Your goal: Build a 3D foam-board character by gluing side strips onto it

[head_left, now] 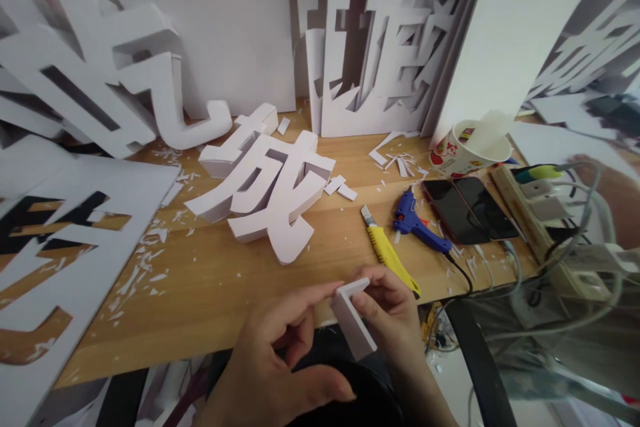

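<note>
Between thumb and fingers, my right hand (397, 317) grips a white foam board strip (354, 328) bent into an L, held just off the table's front edge. My left hand (273, 353) has its thumb spread apart, and its index fingertip touches the strip's upper corner. Beyond the hands, a white three-dimensional foam board character (273, 177) lies on the wooden table (210, 293). A yellow utility knife (390, 253) with its blade out rests right of it, beside a blue glue gun (417, 223) with a black cord.
Larger white cut-out characters (85, 73) stand at the left, near a cut sheet (65, 247). A board with cut-outs (380, 67) leans at the back. Two phones (467, 210), a paper cup (467, 150) and a power strip (550, 227) occupy the right. Another person's arm (615, 193) shows there.
</note>
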`<action>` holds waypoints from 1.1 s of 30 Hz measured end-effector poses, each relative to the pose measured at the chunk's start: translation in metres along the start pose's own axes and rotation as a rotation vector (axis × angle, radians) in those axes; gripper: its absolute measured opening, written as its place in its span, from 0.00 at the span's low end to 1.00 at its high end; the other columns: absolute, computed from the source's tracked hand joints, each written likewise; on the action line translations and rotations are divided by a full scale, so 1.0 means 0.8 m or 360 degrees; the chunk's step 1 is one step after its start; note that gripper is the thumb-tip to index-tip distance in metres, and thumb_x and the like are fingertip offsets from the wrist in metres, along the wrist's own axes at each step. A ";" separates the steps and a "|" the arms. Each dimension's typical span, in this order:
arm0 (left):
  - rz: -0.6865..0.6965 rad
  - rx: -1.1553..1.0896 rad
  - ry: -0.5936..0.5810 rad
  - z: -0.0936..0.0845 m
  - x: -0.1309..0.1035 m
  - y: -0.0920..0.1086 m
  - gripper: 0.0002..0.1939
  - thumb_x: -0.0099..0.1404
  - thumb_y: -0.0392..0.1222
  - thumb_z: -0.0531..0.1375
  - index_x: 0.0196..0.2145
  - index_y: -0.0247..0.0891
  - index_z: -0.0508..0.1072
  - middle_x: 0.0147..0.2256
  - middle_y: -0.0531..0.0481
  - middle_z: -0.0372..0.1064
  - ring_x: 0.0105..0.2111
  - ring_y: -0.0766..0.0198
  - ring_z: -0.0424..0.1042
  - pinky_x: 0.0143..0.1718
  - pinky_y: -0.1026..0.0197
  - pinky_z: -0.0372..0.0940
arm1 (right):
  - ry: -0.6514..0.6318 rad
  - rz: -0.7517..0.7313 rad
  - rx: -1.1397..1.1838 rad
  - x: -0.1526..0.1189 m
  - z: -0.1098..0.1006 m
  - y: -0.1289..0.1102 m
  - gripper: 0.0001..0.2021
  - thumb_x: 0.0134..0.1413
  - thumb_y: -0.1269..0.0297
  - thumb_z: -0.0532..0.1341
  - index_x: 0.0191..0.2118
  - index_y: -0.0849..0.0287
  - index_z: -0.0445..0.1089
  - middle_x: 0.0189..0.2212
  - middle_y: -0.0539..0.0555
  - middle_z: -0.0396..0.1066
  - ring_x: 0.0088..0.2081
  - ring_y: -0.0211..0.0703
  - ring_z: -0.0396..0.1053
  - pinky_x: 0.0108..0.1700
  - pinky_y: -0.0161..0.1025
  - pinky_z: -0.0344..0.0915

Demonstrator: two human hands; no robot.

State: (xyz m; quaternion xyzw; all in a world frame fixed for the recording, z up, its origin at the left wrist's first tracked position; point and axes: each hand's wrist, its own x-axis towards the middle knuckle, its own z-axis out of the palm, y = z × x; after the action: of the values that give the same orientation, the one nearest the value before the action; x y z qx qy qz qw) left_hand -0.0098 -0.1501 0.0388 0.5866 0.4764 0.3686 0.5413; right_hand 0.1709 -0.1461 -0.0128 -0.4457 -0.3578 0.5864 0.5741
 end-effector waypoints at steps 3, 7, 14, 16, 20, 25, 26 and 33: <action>0.0023 0.0179 0.0016 0.002 -0.006 0.009 0.19 0.65 0.51 0.63 0.54 0.51 0.75 0.20 0.60 0.61 0.18 0.74 0.57 0.19 0.72 0.54 | 0.0016 0.0102 0.0152 0.004 0.001 0.004 0.10 0.45 0.59 0.75 0.32 0.54 0.76 0.25 0.48 0.73 0.26 0.33 0.69 0.27 0.26 0.67; 0.0155 0.0394 0.0183 0.007 -0.009 0.018 0.15 0.66 0.41 0.61 0.50 0.55 0.76 0.23 0.61 0.69 0.22 0.75 0.65 0.24 0.74 0.60 | 0.0070 0.0208 0.0326 0.012 0.003 0.003 0.14 0.40 0.55 0.76 0.30 0.54 0.75 0.23 0.48 0.70 0.24 0.35 0.65 0.23 0.28 0.64; 0.0341 0.0494 0.0292 0.009 0.002 0.007 0.14 0.65 0.41 0.63 0.49 0.48 0.76 0.19 0.63 0.63 0.17 0.75 0.59 0.19 0.73 0.56 | -0.0027 0.0449 0.0580 0.015 0.008 -0.001 0.16 0.36 0.57 0.77 0.27 0.57 0.72 0.21 0.46 0.64 0.22 0.32 0.59 0.24 0.27 0.61; 0.0462 0.0552 0.0284 0.013 0.008 0.003 0.16 0.66 0.42 0.63 0.52 0.43 0.74 0.20 0.61 0.66 0.18 0.74 0.63 0.21 0.72 0.60 | -0.0069 0.0470 0.0598 0.014 0.010 0.004 0.15 0.37 0.57 0.76 0.27 0.56 0.73 0.22 0.47 0.65 0.22 0.32 0.59 0.24 0.28 0.62; 0.0833 0.0899 0.0246 0.019 0.010 -0.003 0.05 0.68 0.37 0.60 0.40 0.37 0.76 0.26 0.53 0.74 0.25 0.69 0.72 0.30 0.68 0.65 | 0.0108 0.0372 0.0465 0.018 0.008 0.012 0.19 0.35 0.53 0.76 0.32 0.53 0.72 0.24 0.47 0.66 0.25 0.34 0.62 0.28 0.32 0.66; 0.0912 0.1092 0.0190 0.003 -0.001 -0.017 0.05 0.66 0.36 0.62 0.32 0.39 0.77 0.19 0.55 0.67 0.20 0.70 0.66 0.24 0.65 0.60 | 0.0291 0.0200 -0.0205 0.033 -0.009 0.014 0.24 0.40 0.44 0.72 0.36 0.56 0.68 0.21 0.46 0.67 0.18 0.32 0.59 0.21 0.31 0.61; 0.0890 0.1078 0.0220 -0.003 -0.004 -0.021 0.05 0.66 0.35 0.62 0.32 0.40 0.77 0.19 0.56 0.66 0.19 0.70 0.65 0.24 0.66 0.60 | 0.0303 0.0200 -0.0290 0.035 -0.012 0.015 0.24 0.42 0.45 0.71 0.38 0.56 0.68 0.21 0.46 0.68 0.18 0.33 0.61 0.20 0.31 0.61; 0.0212 0.0745 0.0762 -0.028 -0.031 -0.038 0.03 0.62 0.47 0.66 0.32 0.51 0.81 0.28 0.56 0.77 0.29 0.64 0.73 0.34 0.64 0.67 | 0.0351 0.0167 -0.0842 0.036 -0.027 0.031 0.21 0.51 0.49 0.68 0.44 0.60 0.70 0.17 0.46 0.68 0.16 0.39 0.63 0.19 0.35 0.59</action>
State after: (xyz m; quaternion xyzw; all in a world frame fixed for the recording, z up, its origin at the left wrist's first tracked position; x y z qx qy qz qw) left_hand -0.0429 -0.1687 0.0145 0.6215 0.6223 0.4112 0.2395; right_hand 0.1844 -0.1218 -0.0464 -0.6589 -0.4102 0.4496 0.4421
